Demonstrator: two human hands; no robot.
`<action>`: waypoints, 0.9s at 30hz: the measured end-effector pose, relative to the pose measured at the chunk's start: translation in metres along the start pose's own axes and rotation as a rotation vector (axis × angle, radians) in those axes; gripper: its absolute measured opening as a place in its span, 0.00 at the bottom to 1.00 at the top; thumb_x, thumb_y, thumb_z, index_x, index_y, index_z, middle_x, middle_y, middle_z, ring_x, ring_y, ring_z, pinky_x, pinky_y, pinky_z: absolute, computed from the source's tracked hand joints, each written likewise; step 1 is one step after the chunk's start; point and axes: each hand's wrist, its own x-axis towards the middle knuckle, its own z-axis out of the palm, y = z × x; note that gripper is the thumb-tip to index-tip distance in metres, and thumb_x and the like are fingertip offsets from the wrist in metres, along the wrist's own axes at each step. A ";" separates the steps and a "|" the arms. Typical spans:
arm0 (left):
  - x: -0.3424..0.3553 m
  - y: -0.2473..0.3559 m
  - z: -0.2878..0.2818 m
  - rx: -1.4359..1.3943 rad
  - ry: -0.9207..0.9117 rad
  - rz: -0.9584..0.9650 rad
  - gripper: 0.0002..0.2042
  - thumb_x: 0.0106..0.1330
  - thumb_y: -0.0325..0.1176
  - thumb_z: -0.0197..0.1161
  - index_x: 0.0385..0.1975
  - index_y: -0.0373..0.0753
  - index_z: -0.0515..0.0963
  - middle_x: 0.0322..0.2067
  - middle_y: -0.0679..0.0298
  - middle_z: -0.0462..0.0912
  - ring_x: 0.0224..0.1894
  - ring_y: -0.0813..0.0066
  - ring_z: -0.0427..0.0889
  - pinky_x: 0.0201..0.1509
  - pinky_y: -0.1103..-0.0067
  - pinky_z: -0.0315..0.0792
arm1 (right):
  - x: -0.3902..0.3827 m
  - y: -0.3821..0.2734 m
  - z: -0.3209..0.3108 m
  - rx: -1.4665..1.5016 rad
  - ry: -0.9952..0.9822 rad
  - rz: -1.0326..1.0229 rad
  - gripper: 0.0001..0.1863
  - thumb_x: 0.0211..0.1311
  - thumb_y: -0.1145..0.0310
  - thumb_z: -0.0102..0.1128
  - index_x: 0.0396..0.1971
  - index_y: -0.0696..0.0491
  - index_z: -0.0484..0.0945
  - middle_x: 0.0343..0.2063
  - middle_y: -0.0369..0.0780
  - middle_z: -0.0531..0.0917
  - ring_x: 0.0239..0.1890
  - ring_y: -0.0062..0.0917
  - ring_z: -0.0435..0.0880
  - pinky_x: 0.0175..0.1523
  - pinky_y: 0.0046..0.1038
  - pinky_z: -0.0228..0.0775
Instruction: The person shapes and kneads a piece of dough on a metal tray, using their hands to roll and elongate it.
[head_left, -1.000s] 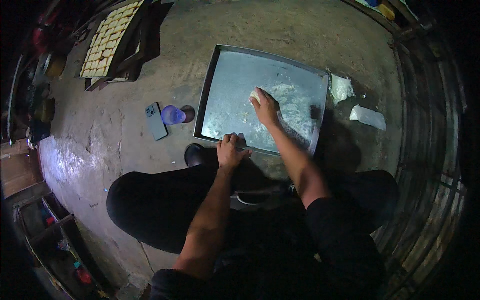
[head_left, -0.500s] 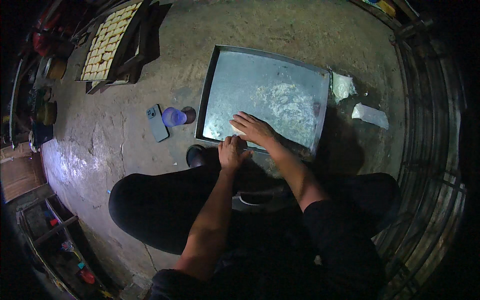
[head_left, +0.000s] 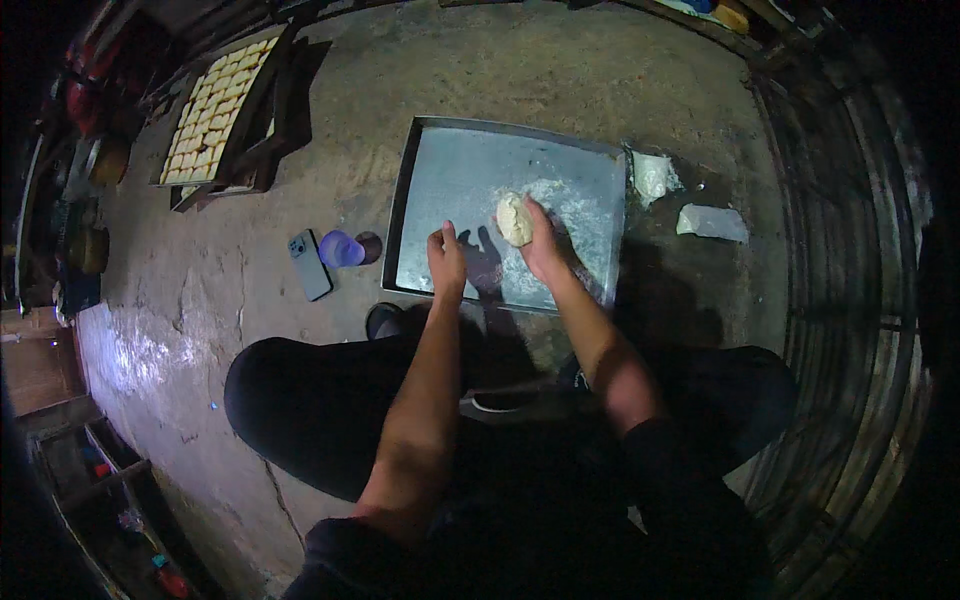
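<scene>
A pale, roundish lump of dough (head_left: 514, 222) is held up above a shallow metal tray (head_left: 440, 165). My right hand (head_left: 544, 250) grips it along its right side, fingers closed about it. To the left, my left hand (head_left: 447, 264) hovers over the tray's near part, apart from the dough. Its thumb stands away from loosely bent fingers, and nothing shows in it. White flour (head_left: 580, 225) is smeared over the right half of the tray's floor.
Left of the tray are a purple cup (head_left: 342, 249) and a phone (head_left: 311, 267). A plastic bag of white powder (head_left: 654, 178) and a second white packet (head_left: 712, 223) lie right of it. At the far left, a tray of pale pieces (head_left: 215, 115) rests on a wooden frame.
The dough, mostly covered by my hands before, is now lifted in my right hand. My hands have come apart, and both have moved farther over the tray.
</scene>
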 end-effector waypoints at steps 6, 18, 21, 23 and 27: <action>-0.021 0.119 0.037 -0.473 -0.239 -0.045 0.39 0.73 0.66 0.33 0.65 0.33 0.61 0.59 0.49 0.69 0.55 0.57 0.74 0.58 0.64 0.68 | -0.016 -0.039 0.037 0.033 0.147 -0.047 0.40 0.68 0.32 0.41 0.44 0.59 0.80 0.35 0.42 0.85 0.34 0.31 0.86 0.44 0.32 0.79; -0.054 0.185 0.017 -0.889 -0.766 -0.168 0.47 0.67 0.74 0.28 0.69 0.38 0.61 0.64 0.49 0.70 0.66 0.54 0.70 0.70 0.63 0.63 | -0.062 -0.072 0.103 -0.642 0.208 -0.667 0.39 0.76 0.40 0.26 0.62 0.59 0.72 0.65 0.51 0.69 0.68 0.37 0.66 0.71 0.34 0.52; -0.076 0.199 0.021 -0.903 -0.828 -0.150 0.46 0.67 0.74 0.30 0.69 0.37 0.61 0.63 0.50 0.71 0.67 0.56 0.68 0.72 0.63 0.59 | -0.035 -0.073 0.077 -0.661 0.277 -0.611 0.39 0.76 0.41 0.25 0.71 0.58 0.55 0.72 0.54 0.53 0.76 0.46 0.42 0.77 0.40 0.33; -0.084 0.195 0.023 -0.777 -0.783 -0.078 0.45 0.68 0.73 0.31 0.68 0.36 0.63 0.63 0.51 0.72 0.67 0.57 0.68 0.73 0.63 0.57 | -0.035 -0.080 0.075 -0.545 0.356 -0.538 0.41 0.76 0.41 0.25 0.71 0.63 0.51 0.73 0.55 0.50 0.77 0.48 0.38 0.77 0.41 0.30; -0.105 0.201 0.036 -0.704 -0.672 -0.063 0.33 0.70 0.67 0.44 0.48 0.38 0.75 0.46 0.59 0.79 0.49 0.68 0.78 0.53 0.67 0.71 | -0.043 -0.107 0.067 -0.650 0.421 -0.614 0.38 0.76 0.43 0.29 0.70 0.61 0.54 0.72 0.56 0.51 0.76 0.48 0.41 0.76 0.45 0.33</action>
